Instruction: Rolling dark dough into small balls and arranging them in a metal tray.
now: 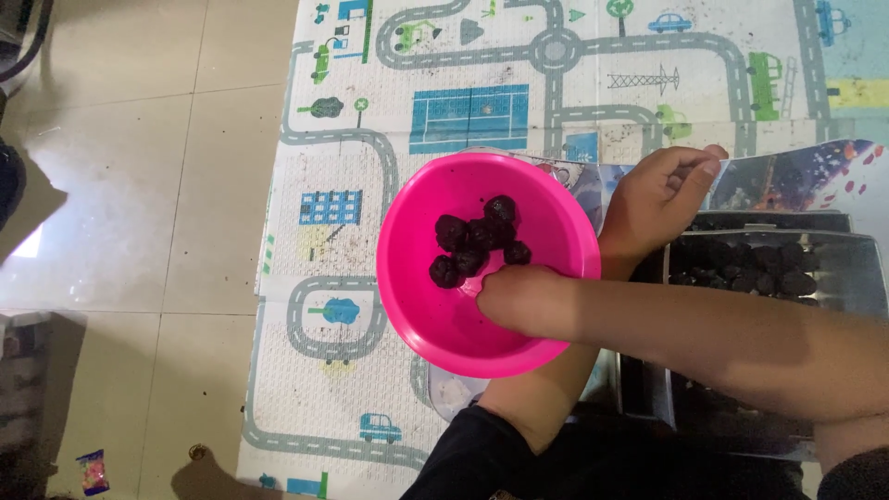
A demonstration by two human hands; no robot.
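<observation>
The right hand (519, 296) reached into the pink bowl (426, 296), fingers curled shut, grip hidden, just right of the dark balls (477, 236) heaped at the bowl's centre. The left hand (653, 199), loosely curled and holding nothing visible, rested farther off, between bowl and metal tray (861, 268).

The right hand's fingers (491, 294) hide behind the pink bowl's (435, 315) rim.

showing bright, even daylight; glaring white off the glossy floor tiles (120, 231) at left; casting soft dark shadows near left; blurring slightly toward the edges.
</observation>
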